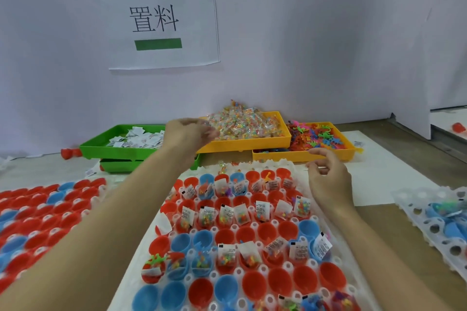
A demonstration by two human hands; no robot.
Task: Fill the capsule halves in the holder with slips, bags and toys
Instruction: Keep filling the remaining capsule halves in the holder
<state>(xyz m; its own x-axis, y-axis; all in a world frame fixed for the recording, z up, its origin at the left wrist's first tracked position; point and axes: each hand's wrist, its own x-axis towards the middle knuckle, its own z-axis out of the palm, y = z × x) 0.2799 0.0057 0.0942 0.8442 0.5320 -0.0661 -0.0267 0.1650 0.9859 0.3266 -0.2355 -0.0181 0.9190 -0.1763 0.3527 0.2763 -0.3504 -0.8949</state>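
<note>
paper sign (pixel 161 20) with characters on white wall (pixel 316 33)

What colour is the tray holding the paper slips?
Green; the tray of slips shows in the head view.

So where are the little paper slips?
The slips lie in the green tray at the back left by the wall, left of the yellow tray of bags, just behind the left hand.
</note>
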